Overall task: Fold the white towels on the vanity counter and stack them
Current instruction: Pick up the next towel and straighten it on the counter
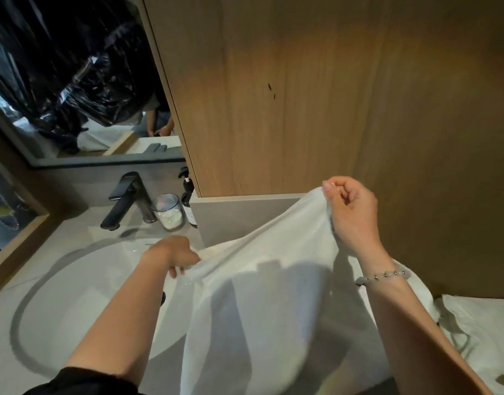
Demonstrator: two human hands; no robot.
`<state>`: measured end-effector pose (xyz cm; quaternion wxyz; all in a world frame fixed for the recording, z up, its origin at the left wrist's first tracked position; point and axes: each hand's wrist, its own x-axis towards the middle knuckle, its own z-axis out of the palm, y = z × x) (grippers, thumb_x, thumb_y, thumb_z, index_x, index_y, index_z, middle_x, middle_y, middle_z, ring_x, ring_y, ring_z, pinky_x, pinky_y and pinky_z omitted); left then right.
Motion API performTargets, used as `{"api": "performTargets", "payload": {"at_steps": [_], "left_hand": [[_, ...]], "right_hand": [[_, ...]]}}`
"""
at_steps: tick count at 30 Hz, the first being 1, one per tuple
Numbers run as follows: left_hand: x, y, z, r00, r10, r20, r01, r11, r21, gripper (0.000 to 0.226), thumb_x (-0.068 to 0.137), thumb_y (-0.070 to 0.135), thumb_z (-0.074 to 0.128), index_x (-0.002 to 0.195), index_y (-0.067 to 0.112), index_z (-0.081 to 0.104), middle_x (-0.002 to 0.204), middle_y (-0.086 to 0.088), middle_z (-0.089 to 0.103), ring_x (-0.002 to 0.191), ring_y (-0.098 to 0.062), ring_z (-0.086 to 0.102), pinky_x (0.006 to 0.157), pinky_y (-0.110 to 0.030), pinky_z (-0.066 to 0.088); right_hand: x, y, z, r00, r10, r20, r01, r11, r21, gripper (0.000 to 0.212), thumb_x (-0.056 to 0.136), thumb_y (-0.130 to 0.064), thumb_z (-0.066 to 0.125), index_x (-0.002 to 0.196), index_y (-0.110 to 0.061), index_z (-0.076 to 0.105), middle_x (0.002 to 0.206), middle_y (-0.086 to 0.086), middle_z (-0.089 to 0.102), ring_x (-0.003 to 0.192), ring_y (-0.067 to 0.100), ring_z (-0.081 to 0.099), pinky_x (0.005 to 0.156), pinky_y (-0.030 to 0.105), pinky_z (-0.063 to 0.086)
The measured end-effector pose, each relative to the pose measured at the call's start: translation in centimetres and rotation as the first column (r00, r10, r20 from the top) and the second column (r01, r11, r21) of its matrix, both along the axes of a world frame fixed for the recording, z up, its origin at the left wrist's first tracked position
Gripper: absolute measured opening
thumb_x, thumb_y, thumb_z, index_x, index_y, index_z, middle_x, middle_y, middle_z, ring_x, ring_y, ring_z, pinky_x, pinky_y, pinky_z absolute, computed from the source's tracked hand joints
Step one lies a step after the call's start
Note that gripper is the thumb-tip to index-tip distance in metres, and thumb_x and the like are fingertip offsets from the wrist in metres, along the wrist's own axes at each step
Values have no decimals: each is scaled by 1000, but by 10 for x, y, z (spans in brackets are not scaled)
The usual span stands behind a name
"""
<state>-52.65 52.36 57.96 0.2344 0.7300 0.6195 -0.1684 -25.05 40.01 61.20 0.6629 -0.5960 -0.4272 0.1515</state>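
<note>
Here the left hand (pixel 175 256) is curled closed on the towel (pixel 259 315), fingers and thumb pinching its left top corner just above the right rim of the sink (pixel 74 295). The right hand (pixel 352 215), higher and at two o'clock from the left one, pinches the other top corner between thumb and bent fingers, in front of the wood panel (pixel 330 95). A bracelet (pixel 383 276) circles that wrist. Between the two grips the towel's top edge slants up toward two o'clock. The cloth hangs spread wide toward six o'clock, draped over the sink's right side.

The sink, a round pale basin, fills the view at eight o'clock, set into the counter (pixel 1 337). At its twelve o'clock stands a dark tap (pixel 128 198). Just beside the tap, at three o'clock, a clear glass (pixel 168 212) holds white pieces in its lower half; what they are I cannot tell. A dark pump bottle (pixel 187 203) stands close at the glass's three o'clock, its contents hidden.

A second towel (pixel 478 337) lies crumpled at four o'clock, beyond the right forearm.
</note>
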Motion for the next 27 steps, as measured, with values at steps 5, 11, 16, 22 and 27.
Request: {"api": "performTargets", "payload": {"at_steps": [5,11,16,22,27], "left_hand": [[2,-7,1,977,-79,197,77,997,15,24,83,9,51,91,18,71,95,2,63,81,-14,56,57,-14,44],[0,-24,28,847,1,531,-13,1000,18,26,93,7,43,89,17,67,69,14,59,63,-5,45,52,-16,29],[-21,-29,78,799,-41,600,-15,996,89,61,69,73,55,67,11,58,56,2,54,53,-8,45,63,-24,36],[-25,-32,146,847,-266,460,53,904,423,31,79,39,66,67,11,71,83,5,67,77,-20,63,73,-32,48],[-18,-44,208,754,-334,565,-149,752,643,21,77,39,68,70,19,71,72,-6,68,66,-20,58,60,-25,41]], "right_hand": [[2,-7,9,1000,-5,-7,6,997,82,16,90,-24,59,75,-28,61,50,-13,46,52,8,38,53,24,34],[34,-17,12,994,-104,-40,107,992,62,18,92,-21,57,75,-27,61,54,-7,42,50,5,35,51,17,33],[66,-17,33,960,-252,-119,260,964,55,15,94,-19,55,102,-11,64,72,-7,56,59,-5,49,59,4,40],[81,-15,87,964,-267,19,266,963,35,12,93,-28,54,100,-21,62,81,-11,59,79,3,56,71,15,44],[83,-16,136,925,-331,184,322,943,80,19,93,-35,53,98,-19,63,78,-12,56,75,4,55,70,17,46]]}}
